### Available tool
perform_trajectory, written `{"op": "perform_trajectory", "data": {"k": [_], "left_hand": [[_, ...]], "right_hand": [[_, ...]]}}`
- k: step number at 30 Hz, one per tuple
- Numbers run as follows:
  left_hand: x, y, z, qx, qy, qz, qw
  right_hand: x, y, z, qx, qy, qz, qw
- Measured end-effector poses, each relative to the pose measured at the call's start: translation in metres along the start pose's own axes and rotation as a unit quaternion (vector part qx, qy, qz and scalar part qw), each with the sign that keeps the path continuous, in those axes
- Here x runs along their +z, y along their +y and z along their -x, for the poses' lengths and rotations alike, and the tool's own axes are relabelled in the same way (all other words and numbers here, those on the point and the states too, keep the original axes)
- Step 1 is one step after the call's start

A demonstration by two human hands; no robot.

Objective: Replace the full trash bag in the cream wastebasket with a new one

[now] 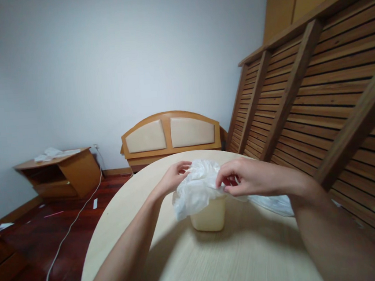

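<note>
A small cream plastic bin point(211, 217) stands on a round light-wood table point(173, 265). A thin white plastic bag point(195, 188) is draped over the bin's mouth and hangs down its left side. My left hand point(175, 176) pinches the bag at the bin's far left edge. My right hand point(249, 178) pinches the bag at the right edge of the bin. More of the white bag plastic point(273, 204) trails on the table under my right forearm.
A slatted wooden bed frame point(318, 92) leans against the wall on the right, close to the table. A padded headboard point(171, 135) stands behind the table. A low wooden cabinet point(61, 172) sits at the left. A white cable point(67, 234) runs over the dark floor.
</note>
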State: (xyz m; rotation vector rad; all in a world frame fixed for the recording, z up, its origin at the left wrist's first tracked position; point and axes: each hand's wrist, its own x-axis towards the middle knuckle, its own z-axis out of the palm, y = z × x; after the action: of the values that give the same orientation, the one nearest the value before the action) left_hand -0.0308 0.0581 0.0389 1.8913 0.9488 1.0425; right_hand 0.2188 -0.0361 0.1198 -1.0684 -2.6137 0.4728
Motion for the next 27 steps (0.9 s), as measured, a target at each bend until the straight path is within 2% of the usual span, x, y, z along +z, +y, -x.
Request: {"op": "perform_trajectory", "data": {"k": [3, 7, 10, 13, 16, 20, 23, 27], "left_hand": [[0.002, -0.001, 0.002, -0.051, 0.012, 0.02, 0.998], [0.002, -0.006, 0.001, -0.091, 0.081, 0.012, 0.992], [0.0, -0.007, 0.0, -0.106, 0.128, -0.011, 0.986], [-0.003, -0.007, -0.001, -0.111, 0.152, -0.025, 0.982], [-0.004, -0.005, 0.0, -0.114, 0.155, -0.026, 0.981], [-0.003, -0.003, 0.001, -0.117, 0.146, -0.024, 0.982], [-0.001, -0.003, 0.001, -0.116, 0.137, -0.027, 0.983], [-0.001, -0.003, 0.001, -0.122, 0.124, -0.027, 0.984]], "right_hand": [[0.0, 0.005, 0.0, 0.0, 0.004, -0.009, 1.0], [-0.004, 0.01, 0.002, -0.001, 0.007, -0.008, 1.0], [-0.006, 0.022, 0.003, 0.038, 0.009, 0.001, 0.999], [-0.005, 0.042, 0.003, 0.097, -0.001, 0.029, 0.995], [-0.002, 0.054, 0.002, 0.131, -0.018, 0.059, 0.99], [-0.002, 0.046, 0.001, 0.16, -0.007, 0.097, 0.982], [-0.002, 0.037, 0.003, 0.189, 0.032, 0.13, 0.973], [-0.002, 0.038, 0.004, 0.226, 0.109, 0.173, 0.952]]}}
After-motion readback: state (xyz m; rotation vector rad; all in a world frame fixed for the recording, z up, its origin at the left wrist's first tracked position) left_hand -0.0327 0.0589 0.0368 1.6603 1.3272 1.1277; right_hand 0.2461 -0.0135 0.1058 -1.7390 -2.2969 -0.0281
